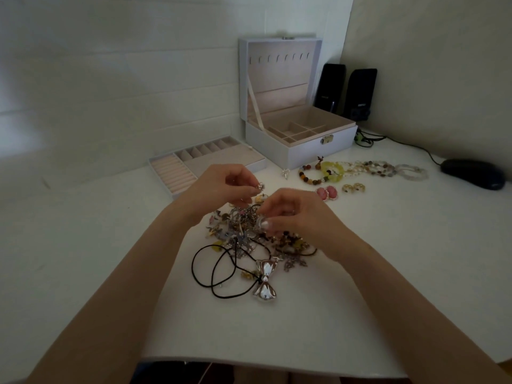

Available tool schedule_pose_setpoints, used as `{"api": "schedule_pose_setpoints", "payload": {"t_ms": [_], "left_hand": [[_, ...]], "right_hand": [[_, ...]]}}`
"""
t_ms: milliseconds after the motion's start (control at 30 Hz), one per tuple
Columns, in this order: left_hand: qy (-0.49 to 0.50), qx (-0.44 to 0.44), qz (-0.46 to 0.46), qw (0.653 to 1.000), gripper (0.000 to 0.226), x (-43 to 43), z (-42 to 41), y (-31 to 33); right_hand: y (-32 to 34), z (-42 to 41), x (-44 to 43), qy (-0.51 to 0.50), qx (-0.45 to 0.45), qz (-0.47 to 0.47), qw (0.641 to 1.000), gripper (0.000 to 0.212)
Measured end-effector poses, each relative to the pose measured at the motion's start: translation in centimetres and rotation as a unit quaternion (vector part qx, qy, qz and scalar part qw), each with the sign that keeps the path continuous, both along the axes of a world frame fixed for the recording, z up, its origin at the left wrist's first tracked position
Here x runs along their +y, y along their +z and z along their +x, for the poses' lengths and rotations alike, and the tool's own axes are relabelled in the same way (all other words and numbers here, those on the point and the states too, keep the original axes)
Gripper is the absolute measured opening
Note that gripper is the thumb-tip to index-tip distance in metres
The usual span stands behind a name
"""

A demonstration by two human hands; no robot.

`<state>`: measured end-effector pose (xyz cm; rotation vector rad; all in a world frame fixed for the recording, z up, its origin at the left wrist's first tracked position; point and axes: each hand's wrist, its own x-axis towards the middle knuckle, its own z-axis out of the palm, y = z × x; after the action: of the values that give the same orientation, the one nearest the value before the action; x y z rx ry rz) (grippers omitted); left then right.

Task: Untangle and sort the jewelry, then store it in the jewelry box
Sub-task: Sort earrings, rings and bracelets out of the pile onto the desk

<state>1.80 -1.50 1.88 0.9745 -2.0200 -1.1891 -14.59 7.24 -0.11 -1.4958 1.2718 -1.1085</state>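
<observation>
Closest to the near edge of the table (110,273) lies the silver bow pendant (265,281) on its looping black cord (213,273). I judge it lies slack there because the cord runs into the tangled pile (243,236) just beyond, at the table's middle. My right hand (293,214) has its fingers curled, pinching a bit of the tangle at its top, I think to hold it steady. My left hand (224,187) pinches a small silvery piece (260,186) raised just above the pile, probably to tease it loose; what it hangs on I cannot tell. Toward the right edge, well apart from the pile, the pink earrings (327,194), gold earrings (353,187) and beaded bracelets (360,170) lie grouped by kind, so they cannot knot again. Farther left sits the lift-out tray (177,173), set out for easy reach. At the far edge the jewelry box (304,145) stands open, lid upright, with nothing in its compartments that I can see.
</observation>
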Motion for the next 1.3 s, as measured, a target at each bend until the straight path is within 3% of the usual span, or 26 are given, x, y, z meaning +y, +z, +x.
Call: {"api": "schedule_pose_setpoints", "payload": {"t_ms": [233, 567, 733, 833, 1033, 1200, 1300], "left_hand": [[-0.051, 0.046, 0.059, 0.996, 0.006, 0.6, -0.3, 0.3], [-0.091, 0.126, 0.198, 0.968, 0.014, 0.7, -1.0, -0.3], [-0.059, 0.161, 0.219, 0.961, 0.015, 0.4, -1.0, -0.6], [-0.029, 0.167, 0.22, 0.961, 0.021, 0.3, -1.0, -0.7], [0.061, 0.131, 0.164, 0.976, 0.002, 0.1, -1.1, -0.8], [0.087, 0.132, 0.155, 0.975, 0.007, -0.1, -1.1, -0.9], [0.075, 0.139, 0.163, 0.974, 0.009, 0.0, -1.1, -0.9]], "right_hand": [[-0.1, -1.4, -0.4, -0.134, -0.151, 0.008, 0.979, 0.01], [0.1, -1.5, -0.4, -0.107, -0.229, 0.028, 0.967, 0.011], [0.3, -1.9, -0.5, -0.088, -0.274, 0.035, 0.957, 0.021], [0.1, -2.0, -0.5, -0.102, -0.212, 0.032, 0.971, 0.025], [-0.7, -1.5, -0.6, -0.11, 0.065, 0.001, 0.992, 0.023], [-0.6, -1.1, -0.5, -0.05, 0.101, -0.015, 0.994, 0.035], [-0.7, -1.4, -0.7, -0.071, 0.214, -0.051, 0.973, 0.02]]}}
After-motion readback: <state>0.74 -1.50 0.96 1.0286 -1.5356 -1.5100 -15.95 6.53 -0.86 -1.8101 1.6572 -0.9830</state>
